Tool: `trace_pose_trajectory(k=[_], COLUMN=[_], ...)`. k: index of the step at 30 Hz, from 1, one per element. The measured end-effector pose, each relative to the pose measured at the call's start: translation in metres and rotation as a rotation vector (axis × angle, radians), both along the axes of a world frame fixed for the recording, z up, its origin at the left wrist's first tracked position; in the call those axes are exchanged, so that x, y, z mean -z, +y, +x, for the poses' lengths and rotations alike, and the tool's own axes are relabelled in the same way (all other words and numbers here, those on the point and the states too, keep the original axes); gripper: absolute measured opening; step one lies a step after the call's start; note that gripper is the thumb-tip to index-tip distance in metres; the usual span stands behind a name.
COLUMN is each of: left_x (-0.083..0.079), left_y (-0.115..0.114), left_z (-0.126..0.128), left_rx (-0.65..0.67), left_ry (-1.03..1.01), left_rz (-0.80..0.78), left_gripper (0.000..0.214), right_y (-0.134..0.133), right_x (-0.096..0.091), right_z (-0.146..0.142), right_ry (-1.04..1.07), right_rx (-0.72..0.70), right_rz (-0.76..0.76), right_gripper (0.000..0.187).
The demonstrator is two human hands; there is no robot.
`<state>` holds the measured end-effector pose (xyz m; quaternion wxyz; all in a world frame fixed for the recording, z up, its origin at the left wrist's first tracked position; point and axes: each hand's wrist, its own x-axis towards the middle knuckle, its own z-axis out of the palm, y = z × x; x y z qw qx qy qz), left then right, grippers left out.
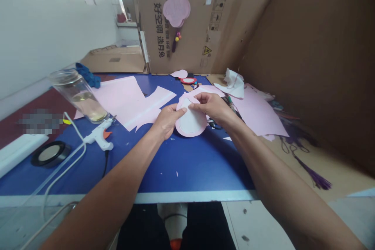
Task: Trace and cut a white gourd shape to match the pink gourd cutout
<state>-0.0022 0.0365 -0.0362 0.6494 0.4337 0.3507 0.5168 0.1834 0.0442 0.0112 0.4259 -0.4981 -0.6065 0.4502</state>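
Over the middle of the blue table I hold a rounded pink paper cutout (191, 133) with a white piece (191, 119) lying on its face. My left hand (169, 120) grips its left edge, thumb on the front. At the upper right, my right hand (211, 106) pinches near the top of the white piece with thumb and forefinger. Just behind the right hand lie scissors (215, 124), partly hidden. Pink paper sheets (124, 99) with cut edges spread left of the cutout, and another pink sheet (260, 111) lies to the right.
A white glue gun (99, 136) with its cord, a tape roll (50, 153) and a glass jar (84, 97) stand on the left. A purple tassel (315, 174) lies at right. Cardboard walls (193, 47) rise behind, with a pink fruit-shaped ornament (177, 8) hanging there. Crumpled white paper (233, 84) sits behind.
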Motion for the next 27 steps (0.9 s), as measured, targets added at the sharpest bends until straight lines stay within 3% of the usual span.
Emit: trace_pose_trajectory(k=[13,17,27], left_x=[-0.0071,-0.0072,-0.0045], left_y=[-0.0014,-0.0042,-0.0038], left_z=[0.0025,0.0017,0.0014], left_rx=[-0.01,0.043,0.011], left_ry=[-0.08,-0.024,-0.012], left_rz=[-0.05,-0.032,-0.032], left_gripper=[0.026,0.028,0.03], right_y=[0.0039,0.0059,0.0004], right_x=[0.0017,0.0026,-0.0009], right_z=[0.0054,0.0062,0.0009], right_ry=[-0.032,-0.031,0.006], right_rx=[0.019,0.029,0.021], right_rz=[0.037,0.053,0.019], right_gripper=[0.023,0.024,0.02])
